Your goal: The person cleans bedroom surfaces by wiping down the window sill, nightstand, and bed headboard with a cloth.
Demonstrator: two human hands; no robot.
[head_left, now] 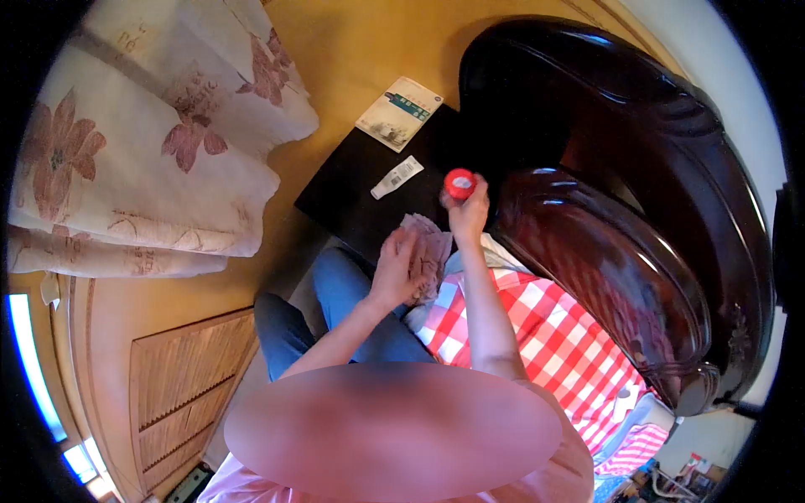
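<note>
Fingers (480,188) closed round a red round object (459,184), my right hand (470,213) holds it over the table's (335,184) right side. My left hand (397,272), fingers slightly apart, touches a pink cloth (434,251) at the near edge; whether it grips I cannot tell.

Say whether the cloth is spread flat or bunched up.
Bunched up: the cloth is creased and lumpy against the left hand, with uneven edges.

Blue jeans (340,281), seemingly pink top (239,484).
</note>
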